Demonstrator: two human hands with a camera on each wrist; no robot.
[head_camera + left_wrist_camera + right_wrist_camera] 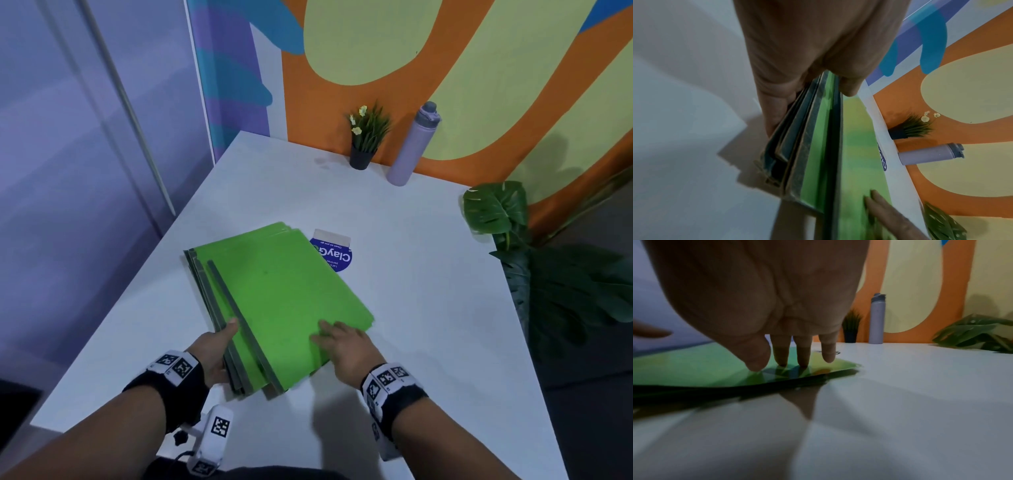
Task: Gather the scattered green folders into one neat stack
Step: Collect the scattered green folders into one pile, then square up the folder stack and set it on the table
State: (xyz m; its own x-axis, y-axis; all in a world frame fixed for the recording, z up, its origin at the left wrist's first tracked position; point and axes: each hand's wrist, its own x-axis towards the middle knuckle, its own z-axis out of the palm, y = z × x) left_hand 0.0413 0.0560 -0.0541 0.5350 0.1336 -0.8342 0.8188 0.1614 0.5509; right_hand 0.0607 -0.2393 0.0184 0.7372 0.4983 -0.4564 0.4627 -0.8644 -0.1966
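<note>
Several green folders with grey spines lie in one rough, slightly fanned stack on the white table. My left hand grips the spine side at the near left, thumb on top and fingers underneath; the left wrist view shows the spines splayed in that grip. My right hand rests flat on the top folder near its front right corner. In the right wrist view its straight fingertips press the green cover. The stack's near edge looks lifted a little off the table.
A blue round label lies on the table just behind the stack. A small potted plant and a lilac bottle stand at the back by the wall. Large green leaves hang past the right edge. The table's left edge runs close to the stack.
</note>
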